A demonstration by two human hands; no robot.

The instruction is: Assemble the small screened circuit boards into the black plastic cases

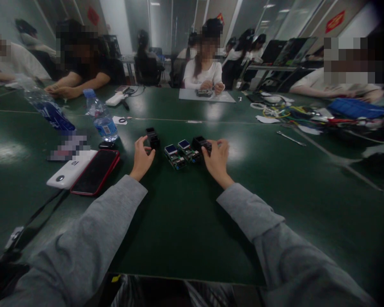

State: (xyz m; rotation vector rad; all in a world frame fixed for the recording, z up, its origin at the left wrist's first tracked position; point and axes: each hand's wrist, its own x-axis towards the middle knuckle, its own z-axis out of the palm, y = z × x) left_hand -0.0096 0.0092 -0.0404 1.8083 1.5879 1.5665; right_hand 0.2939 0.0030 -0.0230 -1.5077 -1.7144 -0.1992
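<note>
On the dark green table (185, 213) my left hand (142, 158) reaches forward, its fingers curled round the near side of a small black box-shaped part (152, 137). My right hand (216, 159) grips another small black part (201, 143) with fingers and thumb. Between my hands lie two small green circuit boards, each with a blue screen: one on the left (173, 156), one on the right (188, 150). Both of my arms wear grey sleeves.
To the left lie a phone in a red case (95, 172), a white power bank (69, 170) and two water bottles (101, 117). A wrench (291, 139), cables and a blue tray (355, 108) sit at the right. Several other people sit around the table.
</note>
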